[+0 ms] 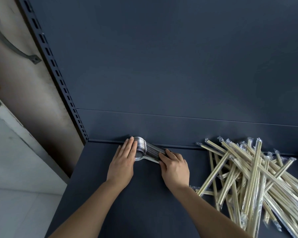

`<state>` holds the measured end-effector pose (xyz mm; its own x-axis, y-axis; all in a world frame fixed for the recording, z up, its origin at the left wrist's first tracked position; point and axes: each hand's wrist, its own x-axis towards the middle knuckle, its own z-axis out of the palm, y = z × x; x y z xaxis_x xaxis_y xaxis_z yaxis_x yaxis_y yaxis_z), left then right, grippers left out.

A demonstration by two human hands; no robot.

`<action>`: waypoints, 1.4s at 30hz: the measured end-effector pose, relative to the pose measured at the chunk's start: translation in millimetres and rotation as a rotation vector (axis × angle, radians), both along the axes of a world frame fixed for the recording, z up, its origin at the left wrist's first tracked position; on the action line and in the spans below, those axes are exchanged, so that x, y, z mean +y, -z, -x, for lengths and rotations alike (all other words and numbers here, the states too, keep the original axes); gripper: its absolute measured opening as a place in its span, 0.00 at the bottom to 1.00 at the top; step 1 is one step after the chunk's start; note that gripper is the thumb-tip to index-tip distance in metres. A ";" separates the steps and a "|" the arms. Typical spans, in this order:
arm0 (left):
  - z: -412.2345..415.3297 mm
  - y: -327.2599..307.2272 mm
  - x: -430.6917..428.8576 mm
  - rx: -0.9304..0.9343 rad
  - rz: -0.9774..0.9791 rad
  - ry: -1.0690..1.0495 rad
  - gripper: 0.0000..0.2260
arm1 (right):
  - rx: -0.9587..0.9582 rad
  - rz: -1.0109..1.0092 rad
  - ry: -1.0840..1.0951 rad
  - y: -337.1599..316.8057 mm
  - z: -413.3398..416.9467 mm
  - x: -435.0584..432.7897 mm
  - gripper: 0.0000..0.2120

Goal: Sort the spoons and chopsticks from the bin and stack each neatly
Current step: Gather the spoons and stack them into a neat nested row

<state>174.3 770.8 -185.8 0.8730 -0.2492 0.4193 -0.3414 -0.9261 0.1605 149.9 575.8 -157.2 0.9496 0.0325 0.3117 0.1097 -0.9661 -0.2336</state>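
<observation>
Item 1: stack of spoons (150, 148). Metal, nested closely, lying on its side at the back of the shelf (144, 203), just in front of the low ridge where the shelf meets the back panel (162, 66). Bowls to the left, handles running right.

Item 2: left hand (123, 162). Fingers straight and pressed together, laid flat against the bowl end of the stack and covering part of the bowls.

Item 3: right hand (175, 167). Fingers close together and bent over the handle ends, thumb on the near side, so the handles are gripped; the tips of the handles are hidden beneath it. The stack sits between the two hands.

Item 4: chopsticks (248, 172). Pale wooden pairs in clear plastic sleeves, a loose criss-crossed heap on the right part of the shelf, near the right forearm and apart from the spoons. The heap runs out of view at the right and lower edges.

Item 5: shelving. Dark blue-grey shelf and back panel; a slotted upright (58, 79) runs down the left side.

Item 6: surroundings at left. A stained wall (24, 83) carrying a grey curved metal bracket (10, 42); pale tiled floor (15, 169) below. A small orange thing at the far left edge is too blurred to identify.
</observation>
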 end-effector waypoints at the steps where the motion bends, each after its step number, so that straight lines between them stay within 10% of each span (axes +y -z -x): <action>1: 0.6 -0.7 -0.5 0.026 0.004 0.000 0.34 | -0.009 -0.002 -0.001 0.8 -0.1 -0.4 0.15; 42: 8.3 -16.0 -1.3 0.036 -0.059 0.011 0.30 | 0.049 0.018 -0.042 0.2 17.1 -3.3 0.17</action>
<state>166.1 769.5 -169.8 0.8845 -0.2818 0.3719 -0.3462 -0.9307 0.1180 132.7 572.4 -157.4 0.9614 0.0780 0.2639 0.1393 -0.9650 -0.2222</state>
